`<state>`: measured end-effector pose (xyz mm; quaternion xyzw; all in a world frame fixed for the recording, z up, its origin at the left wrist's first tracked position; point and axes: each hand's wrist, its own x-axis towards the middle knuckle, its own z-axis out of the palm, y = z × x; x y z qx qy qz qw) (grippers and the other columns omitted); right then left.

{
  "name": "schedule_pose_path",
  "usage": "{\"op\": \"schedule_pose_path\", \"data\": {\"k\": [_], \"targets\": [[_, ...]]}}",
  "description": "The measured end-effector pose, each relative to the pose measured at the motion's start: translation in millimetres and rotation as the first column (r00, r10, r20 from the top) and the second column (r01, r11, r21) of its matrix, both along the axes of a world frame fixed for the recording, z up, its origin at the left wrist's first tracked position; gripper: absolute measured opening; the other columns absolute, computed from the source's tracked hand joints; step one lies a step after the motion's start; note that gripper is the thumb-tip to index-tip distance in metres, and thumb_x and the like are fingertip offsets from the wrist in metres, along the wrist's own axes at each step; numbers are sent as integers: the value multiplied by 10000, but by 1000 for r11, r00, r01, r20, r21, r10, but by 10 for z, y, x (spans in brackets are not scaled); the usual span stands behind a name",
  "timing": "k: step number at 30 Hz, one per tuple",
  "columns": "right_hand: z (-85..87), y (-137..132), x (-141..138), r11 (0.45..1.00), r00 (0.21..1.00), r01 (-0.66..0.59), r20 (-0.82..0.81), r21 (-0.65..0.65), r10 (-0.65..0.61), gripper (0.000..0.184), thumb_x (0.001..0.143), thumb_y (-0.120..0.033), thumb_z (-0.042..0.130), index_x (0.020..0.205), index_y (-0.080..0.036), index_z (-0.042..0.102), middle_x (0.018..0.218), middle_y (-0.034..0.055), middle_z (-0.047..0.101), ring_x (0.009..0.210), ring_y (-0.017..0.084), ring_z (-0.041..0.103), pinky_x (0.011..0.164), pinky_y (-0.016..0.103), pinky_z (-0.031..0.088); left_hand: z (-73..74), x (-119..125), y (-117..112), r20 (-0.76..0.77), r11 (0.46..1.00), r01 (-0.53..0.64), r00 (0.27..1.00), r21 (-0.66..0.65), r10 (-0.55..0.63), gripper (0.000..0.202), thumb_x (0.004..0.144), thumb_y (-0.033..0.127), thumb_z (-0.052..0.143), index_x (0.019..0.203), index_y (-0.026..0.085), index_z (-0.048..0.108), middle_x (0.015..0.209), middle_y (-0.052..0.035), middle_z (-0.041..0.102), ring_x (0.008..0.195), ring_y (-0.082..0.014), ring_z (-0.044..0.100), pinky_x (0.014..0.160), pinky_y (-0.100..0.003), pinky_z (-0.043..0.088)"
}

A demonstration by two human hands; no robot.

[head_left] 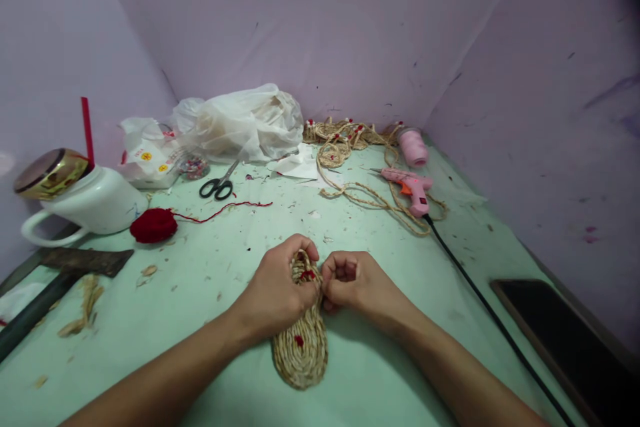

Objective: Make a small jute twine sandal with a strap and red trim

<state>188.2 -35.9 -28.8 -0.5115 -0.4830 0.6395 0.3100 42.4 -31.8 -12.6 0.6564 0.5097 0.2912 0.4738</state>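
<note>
Lower centre of the frame: here's the coiled straw piece point(301, 367), rounded end toward the bottom, one red yarn tuft point(299, 341) showing low and another up by the thumb; whether its top is lifted off the tabletop point(240, 373), I can't tell.
Coils: these look like the weak point; should the grip slacken, or a pull at the right edge come too hard, the rows could spread or twist.
Red tufts: a dragging fingertip could snag the upper one and work it loose.
Black cord: this cord point(480, 303) runs down the right side from the pink glue gun point(407, 188); an elbow swung outward might catch it and drag the gun across.
Left hand: the left hand point(283, 283) wraps the upper part, fingers clamped round the far edge, thumb pressed across the face.
Right hand: the right hand point(357, 280) sits against the right edge, fingers curled, thumb close to them; whether anything's pinched there, I can't tell.
Forearms: both slant up from the bottom edge, wrists converging mid-frame.
</note>
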Motion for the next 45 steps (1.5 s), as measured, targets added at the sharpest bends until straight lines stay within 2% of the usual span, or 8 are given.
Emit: {"op": "schedule_pose_path", "data": {"k": [3, 8, 15, 21, 26, 31, 38, 45], "targets": [[39, 49, 39, 995, 997, -17, -81, -96, 10, 118, 493, -162, 572, 608, -156, 547, 444, -29, 567, 421, 102, 516, 479, 246, 441, 10, -54, 24, 46, 999, 23, 999, -24, -22, 224, 594, 81, 533, 777, 181, 451, 580, 79, 448, 538, -71, 387, 483, -172, 337], [42, 43, 42, 995, 999, -27, -37, -101, 23, 67, 490, -162, 566, 554, -144, 571, 442, -14, 575, 423, 93, 511, 475, 231, 430, 0, -63, 36, 101, 994, 47, 994, -94, -38, 246, 584, 86, 541, 798, 176, 460, 574, 79, 451, 526, -71, 383, 470, -176, 340], [-16, -50, -55, 980, 945, 47, 308, 196, -107, 10, 520, -165, 493, 526, -172, 496, 487, -35, 475, 458, 73, 377, 428, 210, 284, -18, 33, 11, 45, 997, -28, 998, -75, 32, 254, 542, 31, 496, 735, 182, 431, 548, 89, 415, 505, -61, 347, 427, -161, 300], [-70, -52, -53, 972, 933, -31, 355, 232, -55, 95, 529, -169, 466, 521, -203, 378, 461, -66, 358, 454, 75, 304, 414, 218, 225, -11, 37, 6, 115, 996, 18, 993, -82, -9, 244, 566, 26, 520, 738, 177, 437, 576, 79, 471, 529, -61, 381, 453, -157, 327], [-74, -53, -39, 981, 970, -27, 242, 191, -20, 140, 509, -159, 461, 502, -205, 329, 464, -73, 310, 464, 71, 272, 422, 220, 207, -14, 55, -13, 148, 994, 44, 989, -104, -28, 238, 582, 30, 519, 743, 181, 431, 584, 78, 495, 533, -62, 404, 459, -152, 338], [-42, -21, -29, 998, 1000, 26, 7, 49, -27, 70, 462, -145, 453, 493, -187, 406, 438, -70, 369, 440, 64, 322, 428, 212, 224, -12, 46, -14, 82, 999, 3, 997, -40, 0, 233, 577, 38, 511, 746, 185, 450, 566, 85, 461, 518, -59, 395, 454, -149, 328], [-5, -6, -56, 996, 997, 69, -37, -54, -71, 62, 442, -135, 446, 490, -174, 456, 384, -60, 434, 398, 63, 376, 420, 199, 279, -10, 22, -11, 65, 998, 15, 998, -59, -11, 234, 589, 62, 535, 768, 190, 454, 591, 77, 480, 540, -71, 415, 480, -165, 354], [62, 11, 39, 989, 988, -55, -154, -138, 34, 73, 495, -136, 534, 565, -150, 550, 460, -42, 511, 452, 74, 465, 499, 220, 394, -18, -53, 22, 116, 992, 90, 990, -86, -80, 212, 634, 131, 571, 801, 187, 452, 605, 73, 464, 560, -81, 397, 513, -188, 352]]}}
